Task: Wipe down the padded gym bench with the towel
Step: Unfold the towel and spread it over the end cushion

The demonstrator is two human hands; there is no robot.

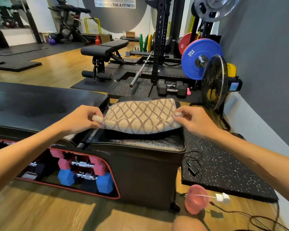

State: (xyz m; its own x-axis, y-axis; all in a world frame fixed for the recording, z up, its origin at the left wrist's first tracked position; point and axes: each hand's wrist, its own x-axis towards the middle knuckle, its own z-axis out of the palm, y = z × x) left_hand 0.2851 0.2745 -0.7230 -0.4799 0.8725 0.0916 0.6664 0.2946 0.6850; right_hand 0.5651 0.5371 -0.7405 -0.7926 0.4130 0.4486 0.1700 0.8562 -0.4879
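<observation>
Head view. Nearest, at 5 o'clock on the floor, a pink spray bottle. Left hand and right hand each pinch a near corner of the folded towel, which lies on the bench end pad. Judgement: keep the towel taut and flat, drawing overlapping strokes toward 9 o'clock.

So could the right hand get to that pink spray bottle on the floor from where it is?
Probably not right away: the right hand is pinching the towel, and the spray bottle lies low by the bench.
</observation>
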